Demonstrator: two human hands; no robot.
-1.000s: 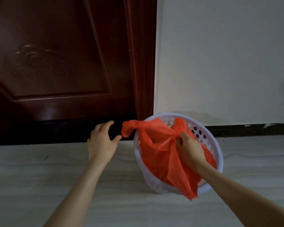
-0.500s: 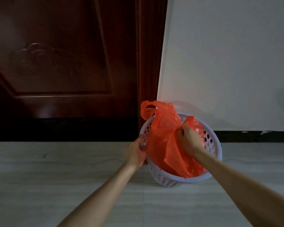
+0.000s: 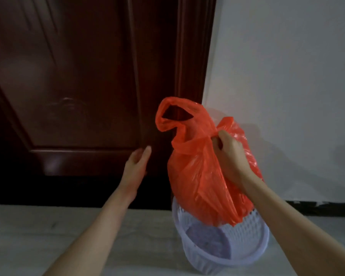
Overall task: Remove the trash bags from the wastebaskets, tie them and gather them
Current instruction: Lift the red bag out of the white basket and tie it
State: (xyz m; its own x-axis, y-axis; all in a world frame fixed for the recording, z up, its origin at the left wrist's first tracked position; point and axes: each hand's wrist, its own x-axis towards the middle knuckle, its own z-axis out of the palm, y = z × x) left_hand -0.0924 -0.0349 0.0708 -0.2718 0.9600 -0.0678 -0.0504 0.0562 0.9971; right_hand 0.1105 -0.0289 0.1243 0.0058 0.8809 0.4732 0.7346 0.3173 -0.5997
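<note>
Above the basket, my right hand had its grip closed around the gathered neck of the orange trash bag, fingers curled into the bunched plastic. One handle loop stood free above that grip. The bag hung lifted, with only its lower tip dipping inside the rim of the pale lavender wastebasket, which stood on the light floor. My left hand was apart from the bag, fingers straight, holding nothing. Behind were the dark wooden door and a white wall.
</note>
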